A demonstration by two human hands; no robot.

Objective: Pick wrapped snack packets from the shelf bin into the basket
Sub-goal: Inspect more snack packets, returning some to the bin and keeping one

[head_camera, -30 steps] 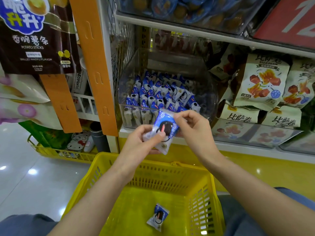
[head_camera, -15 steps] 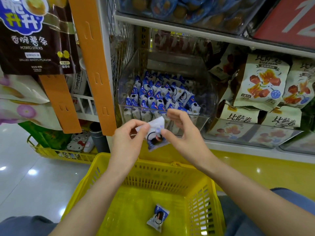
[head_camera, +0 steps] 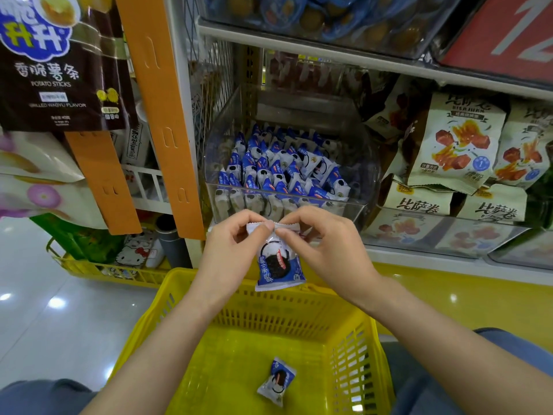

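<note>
Fingers (head_camera: 264, 226) of the left hand (head_camera: 230, 253) are curled, thumb and forefinger pinching the left part of the top crimped seal of a blue-and-white wrapped snack packet (head_camera: 279, 266). The right hand (head_camera: 327, 250) mirrors this: its fingers are curled and its thumb and forefinger pinch the same seal just beside the left fingertips, which they nearly touch.

The packet hangs below both grips with its long axis close to vertical. The gripped seal points up and the lower seal points down, slightly to the left. The printed face, showing a dark round biscuit, is turned toward the camera. The packet is held in the air in front of the clear plastic shelf bin (head_camera: 363, 175) and above the far rim of the yellow plastic mesh basket (head_camera: 269, 313).

The bin sits on the shelf and holds many matching packets (head_camera: 278, 172), standing in rows.

A second packet (head_camera: 276, 381) of the same kind lies on the basket floor. Its long axis is diagonal, with the upper end to the right and the lower end to the left.

Cream snack bags (head_camera: 454, 145) are stacked in the compartment to the right of the bin.
</note>
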